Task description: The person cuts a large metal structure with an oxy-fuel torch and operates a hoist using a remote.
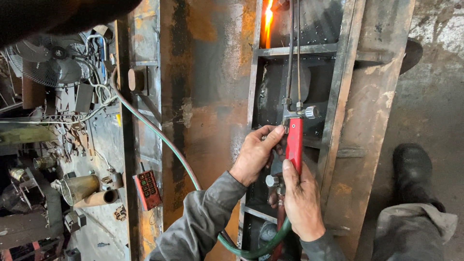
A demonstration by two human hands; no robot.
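The right hand [303, 203], nearest the camera at about 6 o'clock, has its fingers closed around the lower end of the red-handled cutting torch [294, 142]; the left hand [255, 152] pinches the handle from 9 o'clock, thumb on top. The torch tubes run up toward 12 o'clock, where a bright flame [268, 21] glows on the rusty steel frame [203, 96]. Heating seems under way; how much is cut I cannot tell, since the tip is cut off. The green hose [166, 140] trails away

Both hands [278, 179] closed, gripping.
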